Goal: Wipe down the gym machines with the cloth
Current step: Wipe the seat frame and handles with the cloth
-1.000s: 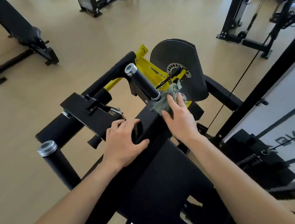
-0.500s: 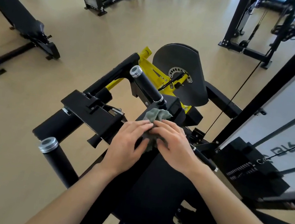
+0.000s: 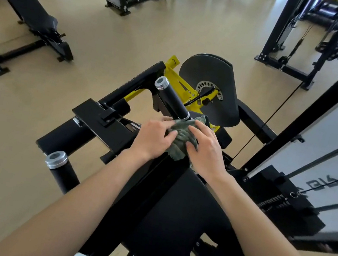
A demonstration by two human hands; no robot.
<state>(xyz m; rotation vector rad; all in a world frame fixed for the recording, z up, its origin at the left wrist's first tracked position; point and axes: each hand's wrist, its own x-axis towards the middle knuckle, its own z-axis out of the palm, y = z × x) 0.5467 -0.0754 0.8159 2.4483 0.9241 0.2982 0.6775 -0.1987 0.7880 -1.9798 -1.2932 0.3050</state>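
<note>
Left hand (image 3: pixel 152 138) pinching the side edge of a crumpled grey-green cloth (image 3: pixel 181 136) between thumb and forefinger; right hand (image 3: pixel 207 150) laid flat across the same cloth, fingers nearly straight, thumb against its lower fold. Cloth bunched right at the base of the upper handle bar (image 3: pixel 173 99), a black tube with a silver end cap, and draped onto the frame of the black gym machine (image 3: pixel 102 116) just below that bar. Beyond the bar, a yellow lever arm (image 3: pixel 176 77) and a grey rounded cover plate (image 3: pixel 213 77) with a ring of small holes. Well below and left of the bar, a second capped tube (image 3: pixel 61 172) jutting out over the tan floor (image 3: pixel 24 147). Nearer the camera than the bar, under both forearms, a wide black pad (image 3: pixel 183 209). Right of the bar, a thin black cable (image 3: pixel 274 114) slanting up beside a pale shroud panel (image 3: pixel 333 125). Far left of the bar, a black bench (image 3: pixel 27 5) on the floor; other frames in yellow and black farther back.
</note>
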